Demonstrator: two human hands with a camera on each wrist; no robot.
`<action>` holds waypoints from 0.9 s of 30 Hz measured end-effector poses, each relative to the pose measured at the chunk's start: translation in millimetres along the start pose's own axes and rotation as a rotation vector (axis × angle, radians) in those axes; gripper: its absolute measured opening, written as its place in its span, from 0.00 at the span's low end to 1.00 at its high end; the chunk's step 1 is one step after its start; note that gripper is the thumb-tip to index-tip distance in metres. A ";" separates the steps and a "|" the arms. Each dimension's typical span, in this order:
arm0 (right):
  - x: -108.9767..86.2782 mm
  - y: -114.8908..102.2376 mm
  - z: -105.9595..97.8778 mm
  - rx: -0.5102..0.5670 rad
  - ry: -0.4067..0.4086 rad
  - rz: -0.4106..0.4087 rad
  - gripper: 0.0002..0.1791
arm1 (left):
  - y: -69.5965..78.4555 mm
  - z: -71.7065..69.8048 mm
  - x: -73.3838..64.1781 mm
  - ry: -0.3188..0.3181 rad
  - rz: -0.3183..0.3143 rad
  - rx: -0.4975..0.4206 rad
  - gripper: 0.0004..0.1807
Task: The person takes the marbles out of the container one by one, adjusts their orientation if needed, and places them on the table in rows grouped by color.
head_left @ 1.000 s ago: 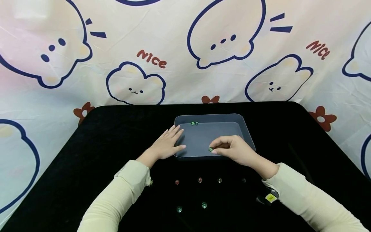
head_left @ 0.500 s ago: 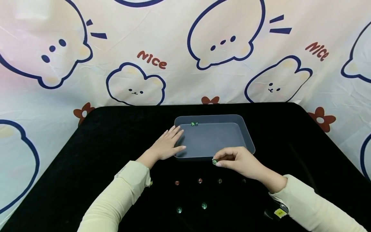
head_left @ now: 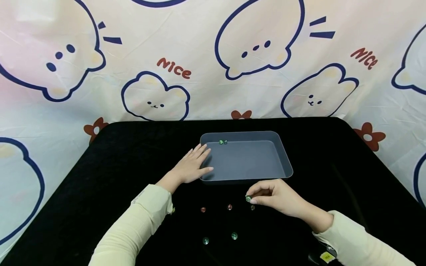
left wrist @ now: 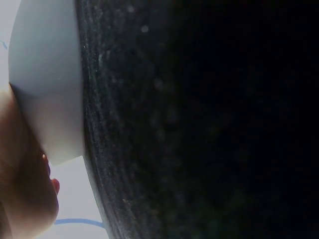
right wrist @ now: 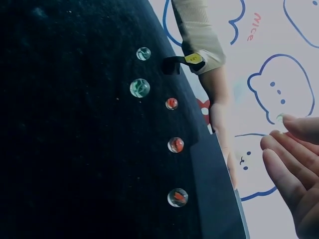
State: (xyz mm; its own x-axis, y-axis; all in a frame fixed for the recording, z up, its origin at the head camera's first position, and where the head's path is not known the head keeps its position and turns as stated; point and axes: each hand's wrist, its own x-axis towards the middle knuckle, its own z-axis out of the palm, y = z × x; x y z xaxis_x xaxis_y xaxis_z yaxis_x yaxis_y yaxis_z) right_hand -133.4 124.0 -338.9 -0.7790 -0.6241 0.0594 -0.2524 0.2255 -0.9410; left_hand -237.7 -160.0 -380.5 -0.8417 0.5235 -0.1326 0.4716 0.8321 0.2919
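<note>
My right hand (head_left: 281, 199) pinches a green-swirled glass marble (head_left: 248, 198) between thumb and fingertips, in front of the near rim of a grey tray (head_left: 246, 180). In the right wrist view only a bit of that marble (right wrist: 280, 117) shows at the fingertips. My left hand (head_left: 190, 166) rests on the tray's left rim with its fingers spread and straight; the left wrist view has it against the tray's outer wall (left wrist: 55, 109). Two green marbles (head_left: 221, 142) lie inside at the tray's back left.
On the black cloth (head_left: 126, 159) a row of reddish marbles (head_left: 229, 207) lies in front of the tray. Closer to me are two green marbles (head_left: 234, 235). A yellow-green marble (head_left: 173, 210) peeks out beside the left sleeve. A printed curtain (head_left: 206, 96) hangs behind.
My right hand has carried the green marble from over the tray's near side back toward me and slightly right, past the rim. It now covers the rightmost marble's spot. The left hand stays put.
</note>
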 end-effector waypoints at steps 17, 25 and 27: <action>-17.6 14.5 3.7 -0.020 -0.150 -0.058 0.10 | 0.0 0.3 1.0 -0.004 0.000 0.000 0.39; -21.2 22.1 8.8 -0.063 -0.234 -0.069 0.09 | 0.5 -0.3 -0.5 0.003 -0.001 0.018 0.39; -22.1 24.7 10.3 -0.086 -0.250 -0.078 0.09 | 0.6 -0.4 -0.8 0.002 -0.003 0.018 0.39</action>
State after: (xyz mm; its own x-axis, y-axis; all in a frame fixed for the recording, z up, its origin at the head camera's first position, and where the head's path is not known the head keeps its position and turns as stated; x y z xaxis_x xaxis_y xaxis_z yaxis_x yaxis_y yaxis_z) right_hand -116.5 135.7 -366.9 -0.5925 -0.8048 0.0363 -0.3616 0.2255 -0.9046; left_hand -236.8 -160.0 -379.9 -0.8436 0.5204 -0.1320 0.4735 0.8371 0.2741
